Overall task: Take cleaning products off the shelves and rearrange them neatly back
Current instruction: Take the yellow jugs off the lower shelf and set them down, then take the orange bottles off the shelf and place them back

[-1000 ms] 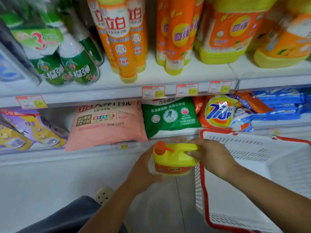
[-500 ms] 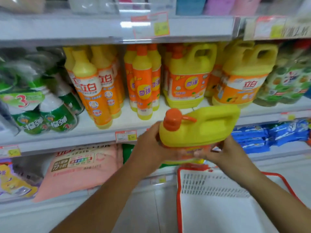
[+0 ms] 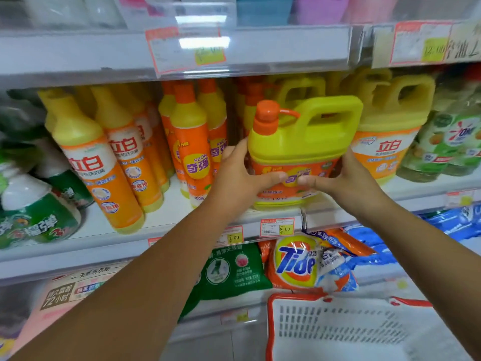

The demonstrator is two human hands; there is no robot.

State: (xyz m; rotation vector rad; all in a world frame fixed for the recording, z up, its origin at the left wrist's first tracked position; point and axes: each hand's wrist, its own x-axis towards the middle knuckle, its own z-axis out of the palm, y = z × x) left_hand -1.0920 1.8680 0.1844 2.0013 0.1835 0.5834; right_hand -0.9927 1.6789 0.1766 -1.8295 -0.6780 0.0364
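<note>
The yellow detergent jug (image 3: 304, 142), mid-frame, is being clasped by the left grip (image 3: 239, 178) and right grip (image 3: 346, 175), likely needing a level slide back, label forward, along the shelf (image 3: 88, 231).

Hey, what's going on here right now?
A person is stocking a store shelf. The left hand and right hand grip a yellow jug by its sides, thumbs across its orange label. They hold it upright at the front edge of the middle shelf, between tall bottles and shelved jugs. Whether its base rests there yet is unclear. A white basket sits below.
</note>
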